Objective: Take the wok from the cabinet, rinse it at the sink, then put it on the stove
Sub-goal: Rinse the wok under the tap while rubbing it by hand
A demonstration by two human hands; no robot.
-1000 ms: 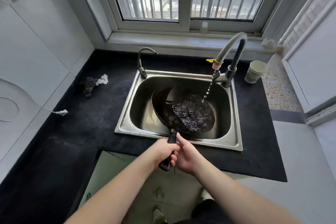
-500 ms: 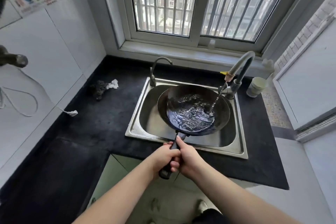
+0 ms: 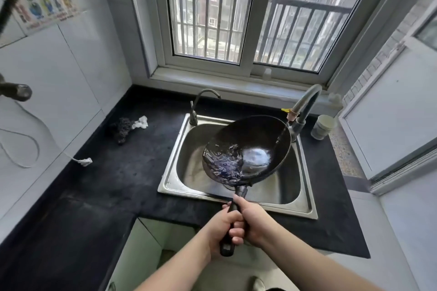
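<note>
Black countertop point(image 3: 123, 172), steel sink point(image 3: 305, 205) frame centre. Left hand point(image 3: 218, 227), right hand point(image 3: 254, 221) both clamped on wok point(image 3: 250, 146) handle; wok tilted left, water pooled inside, above sink.

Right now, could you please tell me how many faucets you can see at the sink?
2. A small dark faucet stands at the sink's back-left corner; a taller grey faucet stands at its back-right corner, beside the wok. None seem hidden.
</note>
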